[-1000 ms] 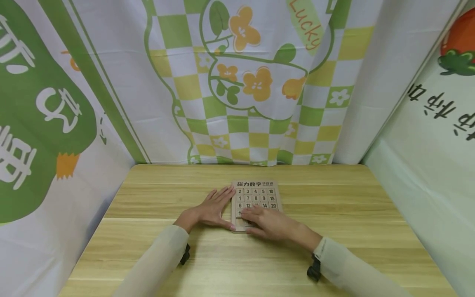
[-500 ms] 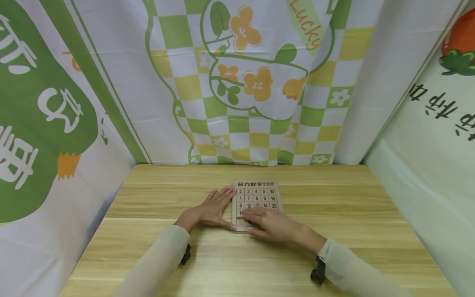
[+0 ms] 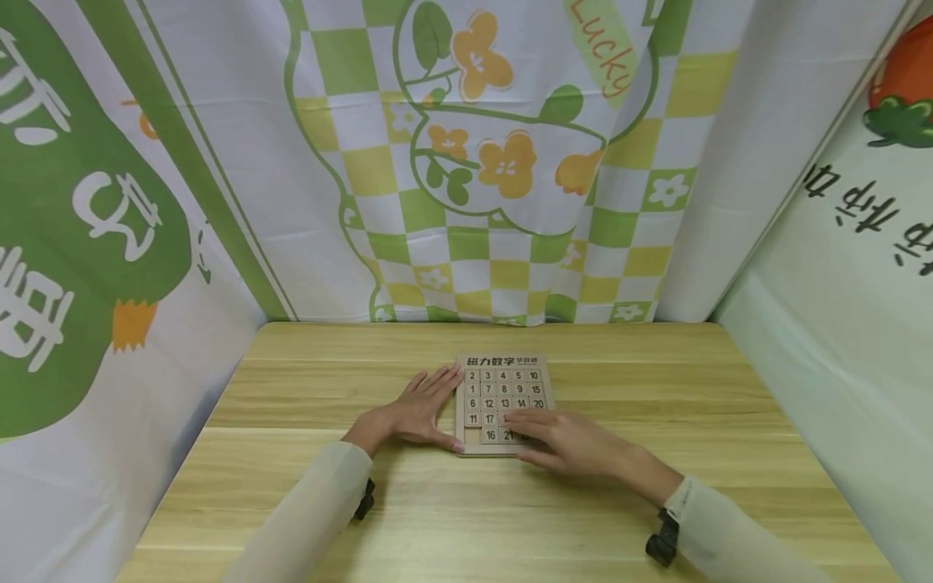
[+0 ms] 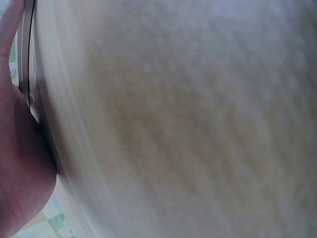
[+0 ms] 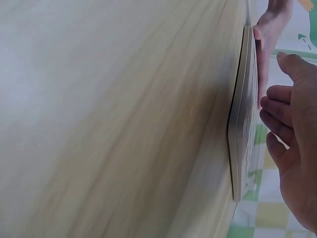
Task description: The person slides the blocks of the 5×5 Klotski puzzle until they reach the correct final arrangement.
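Note:
A wooden sliding number puzzle (image 3: 503,362) lies flat on the table, its numbered tiles in rows. At its lower left corner is a gap (image 3: 472,436), beside tile 16 (image 3: 491,436). My left hand (image 3: 419,414) rests along the left edge, fingers spread and thumb at the lower left corner. Over the lower right tiles, my right hand (image 3: 572,441) covers part of the bottom two rows. In the right wrist view, the fingers of my right hand (image 5: 299,144) are loosely bent close over the board (image 5: 238,134). The left wrist view shows the left hand (image 4: 22,163) against the board's edge.
The wood-grain table (image 3: 350,534) spreads around the puzzle. Behind it hangs a patterned curtain (image 3: 503,275), with printed cloth at both sides. Each wrist wears a black camera strap (image 3: 663,538).
My right hand has moved to the right across the board, uncovering tiles 11, 17, 16 and the gap at the lower left. The left hand has stayed in place.

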`<state>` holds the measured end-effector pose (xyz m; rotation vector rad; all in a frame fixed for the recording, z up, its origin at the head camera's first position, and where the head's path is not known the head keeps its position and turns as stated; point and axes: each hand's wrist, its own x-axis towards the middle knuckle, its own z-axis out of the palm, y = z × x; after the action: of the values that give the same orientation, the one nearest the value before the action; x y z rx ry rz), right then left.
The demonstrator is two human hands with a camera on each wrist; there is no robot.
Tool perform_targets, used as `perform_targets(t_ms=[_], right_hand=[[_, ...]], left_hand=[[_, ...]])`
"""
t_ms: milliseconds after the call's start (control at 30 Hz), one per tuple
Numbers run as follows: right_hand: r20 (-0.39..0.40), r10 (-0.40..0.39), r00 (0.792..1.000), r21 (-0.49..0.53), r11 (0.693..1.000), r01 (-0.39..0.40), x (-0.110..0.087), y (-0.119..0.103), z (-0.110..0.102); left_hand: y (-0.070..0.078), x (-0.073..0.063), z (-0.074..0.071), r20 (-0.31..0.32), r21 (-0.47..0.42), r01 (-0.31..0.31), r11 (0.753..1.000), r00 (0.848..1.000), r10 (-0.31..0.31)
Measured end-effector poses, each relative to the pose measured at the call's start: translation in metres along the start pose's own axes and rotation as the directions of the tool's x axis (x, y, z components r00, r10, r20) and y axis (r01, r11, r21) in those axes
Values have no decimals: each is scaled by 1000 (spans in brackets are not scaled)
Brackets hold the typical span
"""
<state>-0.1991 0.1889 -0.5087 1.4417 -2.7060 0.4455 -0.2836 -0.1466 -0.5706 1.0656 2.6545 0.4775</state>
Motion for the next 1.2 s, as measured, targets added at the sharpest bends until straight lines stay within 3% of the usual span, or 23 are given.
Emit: perform_targets(t_ms=[333, 667, 800, 1100, 1200], right_hand=[[-74, -16, 997, -13, 1000, 15, -31, 9, -8], [-86, -1, 996, -33, 999, -2, -51, 15, -5], [-72, 12, 997, -36, 999, -15, -56, 16, -4], [-68, -4, 998, -48, 999, 1, -56, 16, 0], [-67, -13, 998, -50, 999, 10, -54, 15, 1]], left_hand=[[0, 1, -1, 7, 1, 0, 1000, 1000, 0], [-1, 2, -2, 4, -25, -12, 1000, 1000, 12], [-3, 2, 0, 0, -5, -9, 1000, 1000, 9], [5, -3, -8, 5, -70, -30, 997, 1000, 31], [2, -4, -4, -16, -80, -48, 996, 999, 47]])
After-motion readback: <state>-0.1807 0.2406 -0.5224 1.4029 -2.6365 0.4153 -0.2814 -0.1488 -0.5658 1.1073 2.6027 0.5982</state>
